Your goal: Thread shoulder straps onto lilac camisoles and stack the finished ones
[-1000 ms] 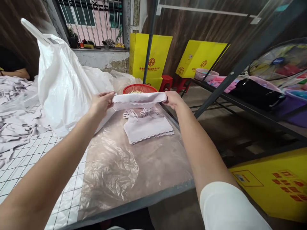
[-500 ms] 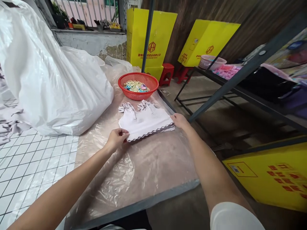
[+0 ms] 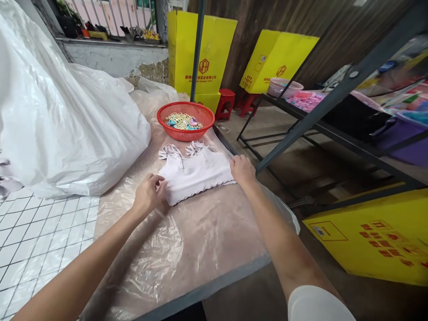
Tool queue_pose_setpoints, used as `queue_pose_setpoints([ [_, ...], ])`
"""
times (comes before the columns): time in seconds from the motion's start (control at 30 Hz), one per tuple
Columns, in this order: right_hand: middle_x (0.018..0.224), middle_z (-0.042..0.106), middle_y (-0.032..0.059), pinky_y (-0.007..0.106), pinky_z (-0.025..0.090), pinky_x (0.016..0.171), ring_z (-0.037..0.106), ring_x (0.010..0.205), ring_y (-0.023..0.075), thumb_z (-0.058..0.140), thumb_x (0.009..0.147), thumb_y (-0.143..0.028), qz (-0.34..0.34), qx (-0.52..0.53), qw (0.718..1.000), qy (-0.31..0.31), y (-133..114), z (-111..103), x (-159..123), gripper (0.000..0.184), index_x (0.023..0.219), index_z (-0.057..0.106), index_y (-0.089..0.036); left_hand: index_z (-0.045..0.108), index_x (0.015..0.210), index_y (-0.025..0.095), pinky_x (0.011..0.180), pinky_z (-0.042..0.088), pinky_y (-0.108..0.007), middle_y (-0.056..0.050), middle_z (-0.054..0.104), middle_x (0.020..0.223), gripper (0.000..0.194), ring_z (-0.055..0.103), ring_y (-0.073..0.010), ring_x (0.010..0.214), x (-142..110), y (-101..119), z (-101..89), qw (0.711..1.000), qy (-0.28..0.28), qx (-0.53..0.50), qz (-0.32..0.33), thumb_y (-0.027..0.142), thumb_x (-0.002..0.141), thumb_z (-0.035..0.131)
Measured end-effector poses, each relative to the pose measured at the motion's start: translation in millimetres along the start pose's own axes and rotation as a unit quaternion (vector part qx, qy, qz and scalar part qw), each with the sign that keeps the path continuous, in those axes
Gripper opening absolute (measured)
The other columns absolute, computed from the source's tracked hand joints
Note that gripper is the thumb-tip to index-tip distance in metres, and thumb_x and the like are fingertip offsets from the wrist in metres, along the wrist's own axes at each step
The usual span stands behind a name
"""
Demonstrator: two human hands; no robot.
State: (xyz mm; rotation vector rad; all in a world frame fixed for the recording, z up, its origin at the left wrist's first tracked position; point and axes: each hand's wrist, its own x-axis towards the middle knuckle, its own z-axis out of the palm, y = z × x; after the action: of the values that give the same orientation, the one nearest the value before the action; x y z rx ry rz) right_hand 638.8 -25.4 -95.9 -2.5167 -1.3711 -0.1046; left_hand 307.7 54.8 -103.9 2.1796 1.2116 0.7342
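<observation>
A pale, nearly white camisole top [image 3: 197, 171] lies flat on the plastic-covered table, its wavy hem towards me and its thin straps bunched at the far side. My left hand [image 3: 149, 192] is at its left edge, thumb and fingers loosely curled with a small gap between them and no cloth visibly caught. At the right edge, my right hand [image 3: 242, 170] has its fingers bent down over the fabric; the fingertips are partly hidden. Just beyond the straps stands a red mesh basket [image 3: 185, 133] holding small cream, blue and pink pieces.
A big white plastic bag [image 3: 83, 142] bulges on the left, beside a white wire grid [image 3: 50, 232]. A dark metal rack [image 3: 301, 120] with tubs stands at right. Yellow cartons [image 3: 203, 49] and a red stool [image 3: 226, 103] are behind. Clear plastic sheeting [image 3: 207, 232] covers the tabletop.
The camisole's hem, slightly raised before with a dark gap beneath, now lies flatter. My left hand has drawn back a little from the hem corner; my right hand has moved further over the right edge.
</observation>
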Motion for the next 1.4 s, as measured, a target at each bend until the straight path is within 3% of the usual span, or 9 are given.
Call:
queue_pose_setpoints([
  [0.1, 0.123, 0.061, 0.0151, 0.037, 0.039, 0.097, 0.049, 0.115, 0.0289, 0.040, 0.099, -0.028, -0.127, 0.007, 0.992, 0.021, -23, 1, 12, 0.034, 0.116, 0.067, -0.017, 0.073, 0.105, 0.018, 0.087, 0.046, -0.037, -0.012, 0.064, 0.103, 0.031, 0.058, -0.0242, 0.095, 30, 5, 8.4, 0.990, 0.017, 0.082, 0.113, 0.032, 0.091, 0.050],
  [0.2, 0.128, 0.060, 0.0104, 0.039, 0.037, 0.102, 0.047, 0.119, 0.0267, 0.041, 0.099, -0.027, -0.188, 0.046, 0.980, -0.036, -50, 12, 30, 0.033, 0.118, 0.068, -0.022, 0.072, 0.112, 0.020, 0.091, 0.044, -0.042, -0.013, 0.064, 0.117, 0.033, 0.052, -0.0298, 0.108, 72, 11, 19.0, 0.984, -0.018, 0.155, 0.081, 0.026, 0.093, 0.047],
  [0.37, 0.132, 0.057, 0.0109, 0.044, 0.040, 0.098, 0.045, 0.123, 0.0300, 0.061, 0.088, -0.034, -0.140, 0.112, 0.984, -0.025, -71, 38, 55, 0.022, 0.102, 0.072, -0.022, 0.069, 0.123, 0.024, 0.088, 0.044, -0.047, -0.014, 0.059, 0.129, 0.041, 0.046, -0.0340, 0.116, 121, 8, 25.7, 0.966, -0.083, 0.240, 0.052, 0.019, 0.089, 0.046],
  [0.5, 0.124, 0.062, 0.0119, 0.044, 0.037, 0.102, 0.050, 0.121, 0.0283, 0.063, 0.081, -0.025, -0.110, 0.184, 0.977, -0.016, -72, 51, 75, 0.011, 0.078, 0.070, -0.018, 0.076, 0.105, 0.022, 0.090, 0.043, -0.048, -0.015, 0.063, 0.120, 0.032, 0.047, -0.0339, 0.114, 141, -3, 25.2, 0.961, -0.090, 0.251, 0.073, 0.018, 0.085, 0.051],
  [0.83, 0.109, 0.067, 0.0107, 0.033, 0.043, 0.089, 0.058, 0.102, 0.0211, 0.051, 0.088, -0.030, -0.083, 0.231, 0.969, 0.007, -58, 68, 105, 0.022, 0.085, 0.067, -0.015, 0.078, 0.089, 0.018, 0.101, 0.039, -0.041, -0.011, 0.072, 0.097, 0.025, 0.059, -0.0252, 0.100, 188, -16, 34.0, 0.957, -0.120, 0.237, 0.119, 0.016, 0.079, 0.055],
  [1.1, 0.113, 0.066, 0.0119, 0.038, 0.034, 0.104, 0.054, 0.112, 0.0229, 0.047, 0.094, -0.035, -0.110, 0.211, 0.971, 0.008, -55, 76, 101, 0.032, 0.098, 0.072, -0.017, 0.071, 0.113, 0.017, 0.095, 0.043, -0.042, -0.015, 0.059, 0.125, 0.034, 0.051, -0.0323, 0.119, 196, -5, 36.0, 0.973, -0.017, 0.222, 0.065, 0.017, 0.089, 0.047],
  [1.27, 0.110, 0.067, 0.0120, 0.041, 0.034, 0.104, 0.055, 0.112, 0.0245, 0.045, 0.096, -0.035, -0.139, 0.211, 0.967, 0.043, -50, 86, 101, 0.032, 0.100, 0.072, -0.017, 0.064, 0.108, 0.013, 0.090, 0.046, -0.041, -0.016, 0.060, 0.112, 0.024, 0.057, -0.0281, 0.104, 164, -7, 35.8, 0.987, 0.051, 0.150, -0.017, 0.027, 0.092, 0.052],
  [1.33, 0.106, 0.068, 0.0122, 0.043, 0.037, 0.101, 0.056, 0.107, 0.0256, 0.048, 0.094, -0.035, -0.147, 0.233, 0.958, 0.077, -49, 90, 103, 0.029, 0.096, 0.071, -0.017, 0.061, 0.102, 0.014, 0.087, 0.047, -0.040, -0.013, 0.060, 0.103, 0.022, 0.056, -0.0260, 0.097, 136, -13, 26.1, 0.989, 0.047, 0.129, 0.048, 0.033, 0.092, 0.054],
  [1.4, 0.105, 0.067, 0.0130, 0.044, 0.041, 0.098, 0.057, 0.105, 0.0264, 0.051, 0.092, -0.035, -0.146, 0.253, 0.951, 0.103, -49, 91, 106, 0.026, 0.095, 0.070, -0.017, 0.060, 0.100, 0.017, 0.086, 0.047, -0.039, -0.010, 0.060, 0.099, 0.025, 0.055, -0.0238, 0.093, 104, -18, 10.8, 0.978, -0.030, 0.095, 0.181, 0.040, 0.091, 0.058],
])
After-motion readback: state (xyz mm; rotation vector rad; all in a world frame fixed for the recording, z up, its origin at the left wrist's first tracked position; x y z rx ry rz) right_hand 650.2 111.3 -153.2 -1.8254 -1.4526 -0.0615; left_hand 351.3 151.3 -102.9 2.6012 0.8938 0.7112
